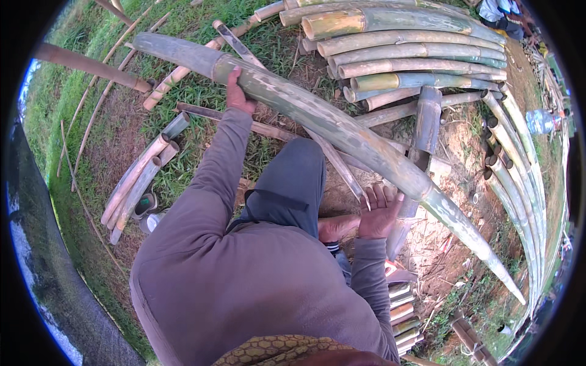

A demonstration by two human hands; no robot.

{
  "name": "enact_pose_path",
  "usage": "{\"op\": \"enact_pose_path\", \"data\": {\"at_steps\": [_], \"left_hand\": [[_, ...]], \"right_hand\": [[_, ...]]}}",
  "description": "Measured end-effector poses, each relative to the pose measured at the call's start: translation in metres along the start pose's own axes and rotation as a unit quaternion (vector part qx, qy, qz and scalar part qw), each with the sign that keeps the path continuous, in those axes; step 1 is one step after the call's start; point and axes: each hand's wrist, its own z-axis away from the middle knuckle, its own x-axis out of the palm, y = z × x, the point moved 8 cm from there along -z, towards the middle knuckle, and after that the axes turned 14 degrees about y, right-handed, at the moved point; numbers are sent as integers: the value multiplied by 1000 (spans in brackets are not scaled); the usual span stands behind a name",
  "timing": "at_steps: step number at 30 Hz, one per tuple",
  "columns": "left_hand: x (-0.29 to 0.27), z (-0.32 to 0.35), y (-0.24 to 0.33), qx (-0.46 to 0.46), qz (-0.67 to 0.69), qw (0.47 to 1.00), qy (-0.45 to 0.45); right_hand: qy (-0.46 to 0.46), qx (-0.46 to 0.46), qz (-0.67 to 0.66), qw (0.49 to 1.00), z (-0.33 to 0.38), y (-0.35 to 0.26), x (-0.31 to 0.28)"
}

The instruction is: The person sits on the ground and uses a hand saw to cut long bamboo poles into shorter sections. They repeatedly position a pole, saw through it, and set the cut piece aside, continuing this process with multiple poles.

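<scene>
A long, thick green bamboo pole (323, 121) lies slantwise in front of me, from the upper left down to the lower right. My left hand (240, 94) grips it near the upper-left part, thumb up along the near side and the other fingers hidden beneath. My right hand (378, 213) is open, palm up with fingers spread, close by the pole's near edge; whether it touches is unclear. Beneath the pole, a dark length of bamboo (427, 122) crosses it as a rest. A thin split bamboo strip (337, 160) slants down toward my right fingertips.
Long bamboo poles (415, 52) are stacked at the far side, with more poles (519, 177) at the right. Short bamboo pieces (137, 180) lie left on the grass; others (403, 314) are piled lower right. An orange-handled tool (392, 267) and a plastic bottle (539, 121) are also there.
</scene>
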Motion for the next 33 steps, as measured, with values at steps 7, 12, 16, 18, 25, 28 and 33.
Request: {"op": "enact_pose_path", "data": {"at_steps": [7, 12, 16, 18, 25, 28, 33], "left_hand": [[-25, -117, 142, 75, -99, 991, 50], [2, -98, 149, 91, -65, 993, 27], [-87, -78, 6, 183, -317, 923, 120], [-111, -52, -56, 238, -396, 845, 271], [-109, -85, -99, -31, -173, 968, 178], [-118, -74, -77, -2, -35, 955, 294], [-54, 8, -71, -3, 1, 952, 307]], "right_hand": [[189, -139, -217, 948, -126, -145, -156], [171, -76, -249, 950, -117, -116, -29], [46, 31, -282, 958, -98, -63, 85], [19, 92, -225, 970, -97, -19, 119], [-135, -70, 152, 977, -70, 39, 169], [-133, -552, 394, 723, -34, -30, 147], [-143, -637, 583, 483, -10, -30, 84]]}}
